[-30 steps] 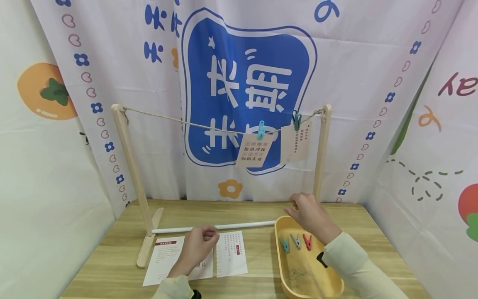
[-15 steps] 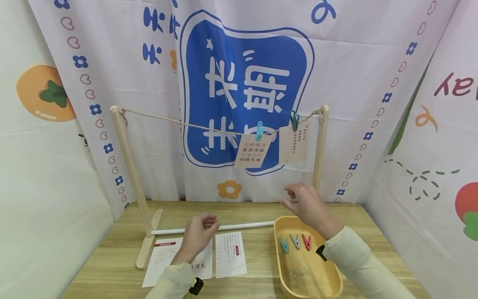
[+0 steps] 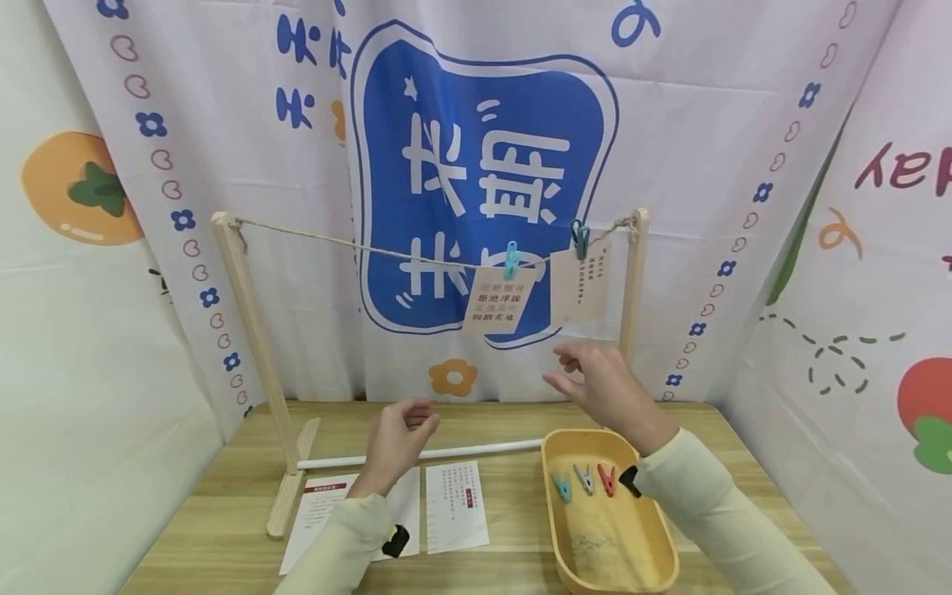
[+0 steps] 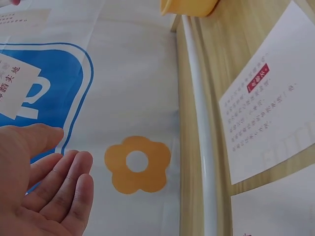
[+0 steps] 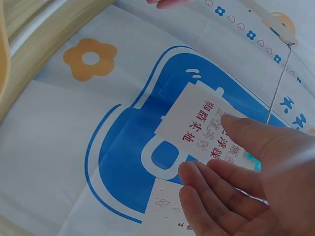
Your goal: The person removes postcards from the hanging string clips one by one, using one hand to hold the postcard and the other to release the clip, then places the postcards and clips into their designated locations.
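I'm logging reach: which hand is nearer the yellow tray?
Right. The right hand is raised by the far end of the yellow tray; the left hand is raised farther off, to the tray's left.

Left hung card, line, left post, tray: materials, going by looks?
Left hung card: paper or thin card, matt; thin, flat, printed.
Line: probably natural-fibre twine, rough; tan, slightly uneven.
Left post: likely wood, matt; pale tan, no visible paint.
Tray: likely plastic, smooth; uniform yellow, rounded corners.
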{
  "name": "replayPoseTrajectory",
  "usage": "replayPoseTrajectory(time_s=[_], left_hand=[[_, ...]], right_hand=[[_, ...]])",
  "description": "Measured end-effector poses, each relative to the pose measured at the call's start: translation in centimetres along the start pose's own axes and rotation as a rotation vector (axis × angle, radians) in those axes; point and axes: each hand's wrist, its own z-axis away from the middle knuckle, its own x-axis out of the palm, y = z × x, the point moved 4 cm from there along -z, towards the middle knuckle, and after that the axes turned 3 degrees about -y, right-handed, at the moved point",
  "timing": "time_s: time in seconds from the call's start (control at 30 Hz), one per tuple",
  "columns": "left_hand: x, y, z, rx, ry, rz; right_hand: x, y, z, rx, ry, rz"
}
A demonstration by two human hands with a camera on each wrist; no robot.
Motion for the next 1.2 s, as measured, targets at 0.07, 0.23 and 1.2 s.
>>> replayPoseTrajectory(time_s=[0.07, 0.23, 1.2], left_hand=[[0.0, 0.2, -0.4, -0.001, 0.011, 0.004], [0.2, 0.8, -1.1, -0.010, 0.030, 0.027], [-1.2, 4.3, -5.6, 0.041, 0.080, 0.088]], right_hand=[[-0.2, -0.2, -0.2, 0.003, 0.003, -0.003], [-0.8, -0.6, -0.8, 0.004, 0.013, -0.006], [-4.6, -3.3, -4.9, -0.061, 0.030, 0.041]])
